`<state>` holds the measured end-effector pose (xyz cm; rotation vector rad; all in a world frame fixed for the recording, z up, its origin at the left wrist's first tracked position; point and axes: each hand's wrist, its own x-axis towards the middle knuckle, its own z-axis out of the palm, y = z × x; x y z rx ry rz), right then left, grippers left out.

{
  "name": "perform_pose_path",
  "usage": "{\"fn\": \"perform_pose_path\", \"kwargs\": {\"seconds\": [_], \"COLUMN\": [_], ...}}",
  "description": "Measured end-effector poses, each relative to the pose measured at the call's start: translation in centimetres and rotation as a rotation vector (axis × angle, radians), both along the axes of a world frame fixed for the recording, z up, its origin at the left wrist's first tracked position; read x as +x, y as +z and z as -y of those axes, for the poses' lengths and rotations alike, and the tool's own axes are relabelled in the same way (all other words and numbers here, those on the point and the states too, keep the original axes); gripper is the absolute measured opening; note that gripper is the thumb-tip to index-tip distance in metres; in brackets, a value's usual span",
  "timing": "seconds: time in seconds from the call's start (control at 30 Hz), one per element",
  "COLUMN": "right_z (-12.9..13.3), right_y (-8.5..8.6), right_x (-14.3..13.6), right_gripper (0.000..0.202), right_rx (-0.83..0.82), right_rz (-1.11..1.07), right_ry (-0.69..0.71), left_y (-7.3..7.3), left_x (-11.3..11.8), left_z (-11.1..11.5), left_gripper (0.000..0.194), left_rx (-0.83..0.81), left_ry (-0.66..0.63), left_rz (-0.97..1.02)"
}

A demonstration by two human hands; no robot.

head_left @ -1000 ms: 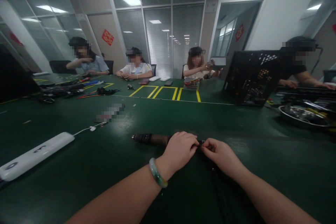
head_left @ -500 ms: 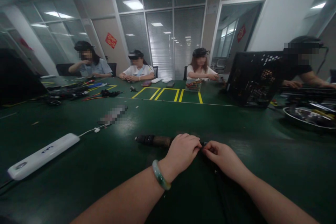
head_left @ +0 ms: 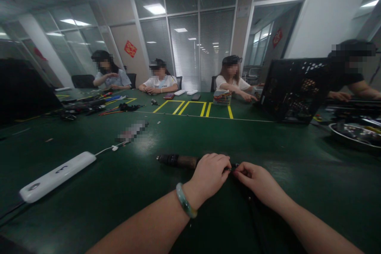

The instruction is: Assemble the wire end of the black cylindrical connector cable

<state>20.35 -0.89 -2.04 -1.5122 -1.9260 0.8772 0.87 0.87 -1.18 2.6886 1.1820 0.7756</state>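
A dark tool (head_left: 175,161) with a ribbed black front section and a small metal tip lies on the green table (head_left: 143,222), its tip pointing to the left. The person's left hand (head_left: 210,172), wearing a jade-coloured bangle (head_left: 186,200) at the wrist, lies over the tool's rear end with its fingers curled around it; the front half extends bare beyond the knuckles, and the part under the palm is hidden. The right hand (head_left: 258,182) is just beside, off the tool's rear end, thumb and forefinger pinched closed on a small dark part (head_left: 231,169) between the two hands' fingertips, too small to make out. A dark cord (head_left: 253,210) runs from below the right fingers toward the near edge. A white power strip (head_left: 59,176) lies well apart, to the left.
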Motion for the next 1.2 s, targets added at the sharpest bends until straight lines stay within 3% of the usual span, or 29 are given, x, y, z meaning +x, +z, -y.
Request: {"fn": "perform_pose_path", "kwargs": {"seconds": [0.37, 0.57, 0.87, 1.2], "right_z": [0.00, -0.07, -0.03, 0.02], "right_y": [-0.02, -0.13, -0.52, -0.20], "right_x": [-0.02, 0.00, 0.00, 0.03], "right_gripper": [0.021, 0.020, 0.014, 0.014], "right_rx": [-0.016, -0.008, 0.042, 0.051], "right_rz": [-0.032, -0.065, -0.091, -0.040], "right_ry": [-0.007, -0.019, -0.023, -0.046], "left_y": [0.06, -0.01, -0.38, -0.31], "left_x": [-0.02, -0.05, -0.16, -0.13], "left_z": [0.14, -0.02, -0.47, -0.56], "left_gripper": [0.014, 0.007, 0.018, 0.011], "left_rx": [-0.014, -0.013, -0.050, -0.010], "left_ry": [0.020, -0.028, -0.001, -0.035], "left_rz": [0.032, 0.043, 0.020, 0.021]}}
